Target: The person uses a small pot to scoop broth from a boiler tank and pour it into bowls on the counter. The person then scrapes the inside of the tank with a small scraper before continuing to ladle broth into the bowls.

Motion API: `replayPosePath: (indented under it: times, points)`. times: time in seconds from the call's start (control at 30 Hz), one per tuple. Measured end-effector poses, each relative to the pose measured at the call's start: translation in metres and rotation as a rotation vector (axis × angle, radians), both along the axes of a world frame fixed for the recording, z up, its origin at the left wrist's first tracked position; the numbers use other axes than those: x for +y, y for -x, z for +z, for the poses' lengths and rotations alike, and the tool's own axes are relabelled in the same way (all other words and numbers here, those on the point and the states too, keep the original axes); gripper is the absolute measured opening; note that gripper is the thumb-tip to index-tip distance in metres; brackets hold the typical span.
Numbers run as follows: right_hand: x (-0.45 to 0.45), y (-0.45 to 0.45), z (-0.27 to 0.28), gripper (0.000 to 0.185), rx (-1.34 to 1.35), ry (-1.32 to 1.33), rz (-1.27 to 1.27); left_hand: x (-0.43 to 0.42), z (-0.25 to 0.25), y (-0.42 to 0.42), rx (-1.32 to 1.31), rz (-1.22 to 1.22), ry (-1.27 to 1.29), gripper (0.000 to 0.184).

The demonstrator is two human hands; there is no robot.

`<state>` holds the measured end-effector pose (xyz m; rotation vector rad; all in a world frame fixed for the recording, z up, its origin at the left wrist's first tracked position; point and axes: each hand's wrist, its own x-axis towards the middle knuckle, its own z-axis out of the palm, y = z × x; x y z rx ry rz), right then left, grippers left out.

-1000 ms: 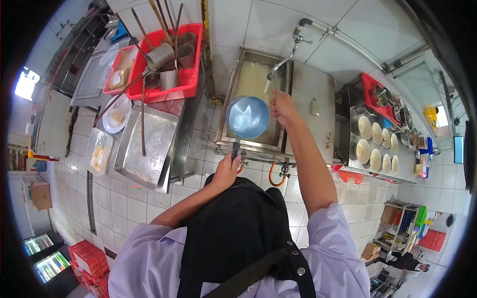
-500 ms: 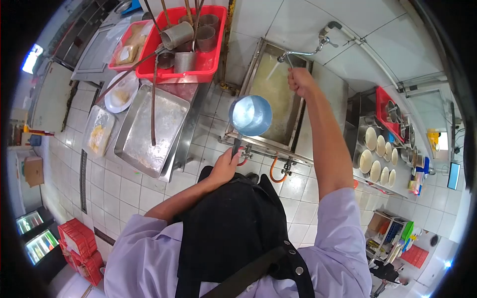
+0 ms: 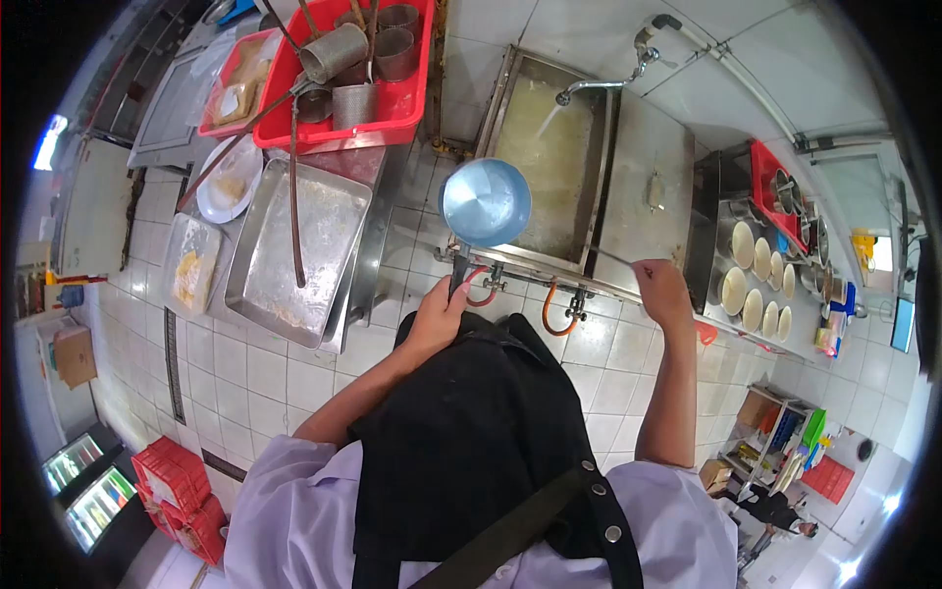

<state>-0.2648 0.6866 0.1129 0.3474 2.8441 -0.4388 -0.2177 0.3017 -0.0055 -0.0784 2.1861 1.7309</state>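
My left hand [image 3: 439,316] is closed around the black handle of a small bluish saucepan [image 3: 486,203], held level over the near left edge of the steel basin. The pan's inside looks smooth and shiny. My right hand [image 3: 664,292] is closed on a thin rod-like utensil [image 3: 613,256] beside the basin's near right corner; its far end cannot be made out. Cloudy, yellowish water [image 3: 549,177] fills the basin. A tap [image 3: 564,98] runs a stream into it.
To the left stand a metal tray [image 3: 294,245], a white plate [image 3: 211,201] and a red bin [image 3: 392,133] with several long-handled strainers. At right, several pale bowls [image 3: 733,292] line a counter. Hoses and valves [image 3: 564,314] hang below the basin's front edge.
My right hand has drawn back from the tap toward my body, bringing the thin utensil with it. My left hand and the saucepan have shifted slightly.
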Motion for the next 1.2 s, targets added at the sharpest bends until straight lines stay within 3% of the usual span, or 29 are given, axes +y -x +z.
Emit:
replayPosePath:
  times: [0.13,0.2,0.3,0.4,0.5,0.63,0.9,0.97,1.2]
  points:
    - [-0.026,0.03,-0.026,0.03,-0.102,-0.258,0.226,0.008,0.011,0.011,-0.065,-0.051,0.04,0.03]
    - [-0.052,0.069,-0.022,0.026,-0.229,-0.257,0.275,0.014,0.011,0.014,-0.101,-0.026,-0.035,0.03]
    - [-0.076,0.098,-0.064,0.023,-0.276,-0.289,0.456,0.019,0.018,0.016,0.047,-0.077,0.125,0.03]
    - [-0.106,0.081,-0.094,0.023,-0.345,-0.314,0.466,0.025,0.007,0.01,0.144,-0.016,0.037,0.03]
    - [-0.122,0.046,-0.11,0.025,-0.303,-0.286,0.318,0.02,0.035,0.006,-0.034,-0.03,-0.06,0.029]
    - [-0.127,0.037,-0.086,0.026,-0.269,-0.314,0.229,0.015,0.035,-0.003,-0.023,-0.047,-0.029,0.028]
    - [-0.117,0.025,-0.068,0.027,-0.256,-0.349,0.279,0.008,0.026,-0.012,-0.038,-0.051,-0.053,0.032]
    - [-0.109,0.019,-0.073,0.026,-0.211,-0.348,0.277,0.011,0.012,-0.014,0.073,-0.01,0.004,0.032]
    - [-0.102,0.004,-0.038,0.025,-0.153,-0.313,0.267,0.016,0.009,-0.011,-0.052,0.014,-0.066,0.026]
